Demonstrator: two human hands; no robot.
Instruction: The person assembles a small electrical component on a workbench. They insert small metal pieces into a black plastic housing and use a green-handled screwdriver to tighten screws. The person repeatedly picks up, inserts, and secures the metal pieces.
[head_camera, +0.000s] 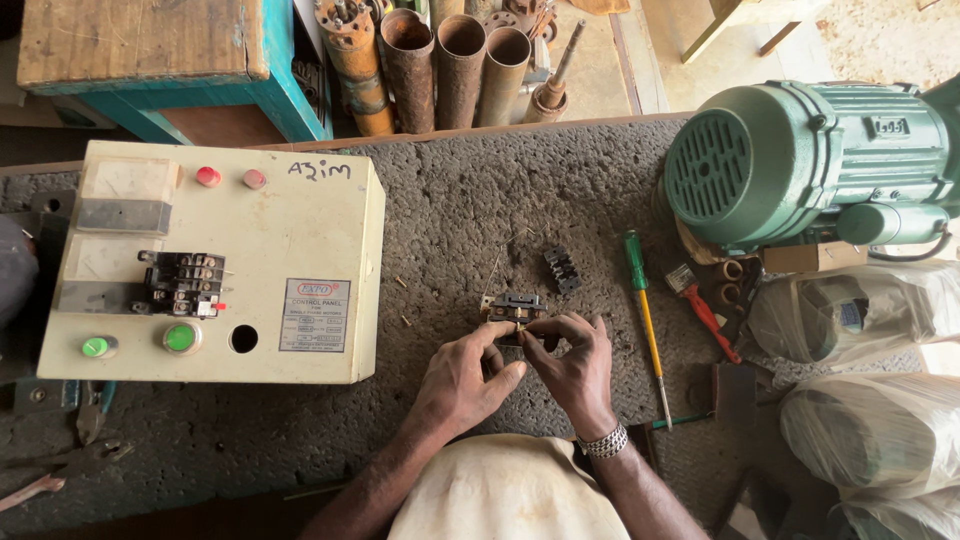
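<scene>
Both hands meet over a small black electrical component with brass parts on the dark workbench mat. My left hand pinches its lower left side with thumb and forefinger. My right hand, with a metal bracelet at the wrist, grips its lower right side. A second small black ribbed part lies just beyond, up and to the right. A few tiny brass screws lie scattered to the left of the component.
A cream control panel box with a black relay, red and green buttons fills the left. A green-handled screwdriver and a red-handled tool lie at right, beside a green electric motor. Rusty pipes stand behind. Plastic-wrapped items sit bottom right.
</scene>
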